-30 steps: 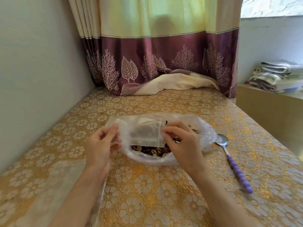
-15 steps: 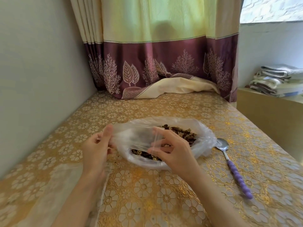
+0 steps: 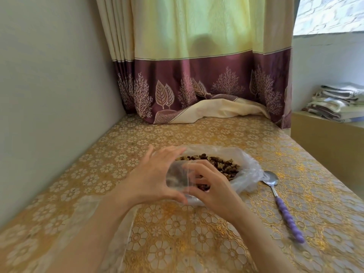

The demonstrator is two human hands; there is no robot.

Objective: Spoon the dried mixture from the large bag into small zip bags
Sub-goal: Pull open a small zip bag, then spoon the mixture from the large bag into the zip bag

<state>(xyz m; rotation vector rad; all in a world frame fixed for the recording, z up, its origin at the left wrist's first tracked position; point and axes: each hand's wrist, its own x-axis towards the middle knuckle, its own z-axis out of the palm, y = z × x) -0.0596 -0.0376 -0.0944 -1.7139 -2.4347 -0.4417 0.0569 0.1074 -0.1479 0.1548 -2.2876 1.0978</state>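
Observation:
The large clear bag [image 3: 247,170] lies open on the table, with brown dried mixture [image 3: 220,164] heaped inside. In front of it I hold a small clear zip bag [image 3: 177,177] between both hands. My left hand [image 3: 151,178] cups its left side, thumb underneath and fingers spread over the top. My right hand [image 3: 210,186] pinches its right edge with curled fingers. A metal spoon with a purple beaded handle [image 3: 285,213] lies on the table to the right, untouched.
The table [image 3: 177,243] has a gold floral cover. More clear plastic [image 3: 86,223] lies under my left forearm. A wall runs along the left, a curtain [image 3: 197,91] hangs at the back, and folded cloths [image 3: 334,101] sit on a cabinet at right.
Both hands have come closer together and moved the small zip bag right, in front of the large bag. My left hand's fingers have spread over it. The mixture shows more.

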